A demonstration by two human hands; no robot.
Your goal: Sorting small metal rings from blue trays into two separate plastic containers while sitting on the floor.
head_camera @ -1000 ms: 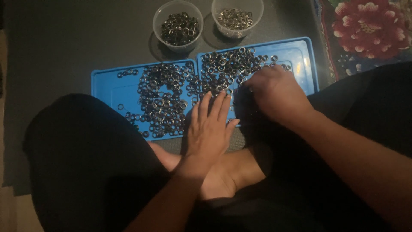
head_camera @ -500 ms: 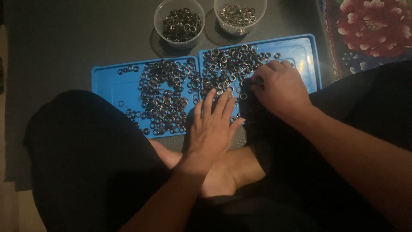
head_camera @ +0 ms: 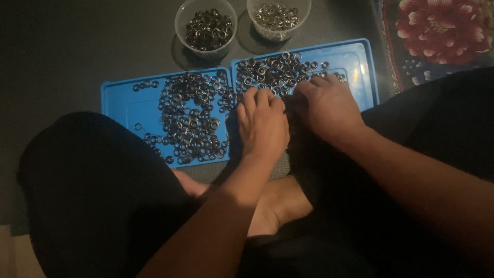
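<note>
Dark floor | blue trays (head_camera: pixel 355 56) | small metal rings (head_camera: pixel 193 121) (dark, scattered) | both hands' grip: cannot tell

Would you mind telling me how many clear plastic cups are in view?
2. The left cup, holding darker rings, sits above the left blue tray; the right cup, holding lighter rings, is cut by the top edge, above the right blue tray. None seems hidden.

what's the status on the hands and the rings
Left hand and right hand palm down on the metal rings of the right blue tray. Grip unclear. Nothing blocking.
</note>
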